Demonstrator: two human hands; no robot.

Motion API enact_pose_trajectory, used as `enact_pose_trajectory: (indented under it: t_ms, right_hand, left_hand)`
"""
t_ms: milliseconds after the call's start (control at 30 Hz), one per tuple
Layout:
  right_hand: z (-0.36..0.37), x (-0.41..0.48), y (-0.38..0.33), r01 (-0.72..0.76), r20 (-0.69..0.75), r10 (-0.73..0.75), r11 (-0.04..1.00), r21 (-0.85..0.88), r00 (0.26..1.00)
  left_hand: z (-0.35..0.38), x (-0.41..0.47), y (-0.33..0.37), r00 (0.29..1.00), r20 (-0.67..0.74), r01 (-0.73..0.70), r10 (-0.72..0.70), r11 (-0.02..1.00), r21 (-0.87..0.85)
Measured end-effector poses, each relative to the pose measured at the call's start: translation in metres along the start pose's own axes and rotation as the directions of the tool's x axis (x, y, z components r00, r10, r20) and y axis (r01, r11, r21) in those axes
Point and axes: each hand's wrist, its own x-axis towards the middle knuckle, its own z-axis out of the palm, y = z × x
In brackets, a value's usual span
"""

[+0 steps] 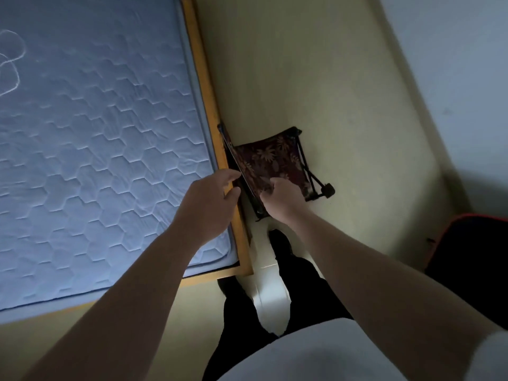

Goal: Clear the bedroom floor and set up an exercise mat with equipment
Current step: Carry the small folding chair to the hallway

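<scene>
- Floor clearing is judged in hand: the folding stool [270, 158] is gripped by the right hand [280, 196].
- The left hand [209, 200] is held loosely open at its rail; a grasp and lift are called for.

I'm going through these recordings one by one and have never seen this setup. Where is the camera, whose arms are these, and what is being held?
There is no machine here. A person wears one wide-angle camera on the head, looking down, so the two bare arms are their own. The right hand curls round the near edge of a small folding stool with a dark floral fabric seat and black frame, which stands on the pale floor. The left hand reaches the stool's bed-side edge; whether it grips is unclear. To the left lies a blue quilted mattress in a wooden bed frame. A black, red-edged object sits at the right.
</scene>
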Motion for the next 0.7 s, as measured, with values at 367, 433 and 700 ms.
enact_pose_trajectory:
  t_ms: [367, 433, 700]
  right_hand:
    - [0.081, 0.076, 0.034, -0.441, 0.469, 0.46, -0.176, 0.88, 0.754]
    - [0.082, 0.09, 0.037, -0.441, 0.547, 0.476, -0.324, 0.837, 0.689]
    - [0.111, 0.145, 0.054, -0.304, 0.647, 0.462, -0.617, 0.726, 0.607]
  left_hand:
    - [0.035, 0.048, -0.055, 0.996, 0.055, 0.074, -0.072, 0.997, -0.031]
    - [0.041, 0.053, -0.062, 0.994, 0.064, 0.093, -0.09, 0.995, -0.035]
    - [0.066, 0.095, -0.081, 0.982, 0.09, 0.165, -0.164, 0.986, -0.006]
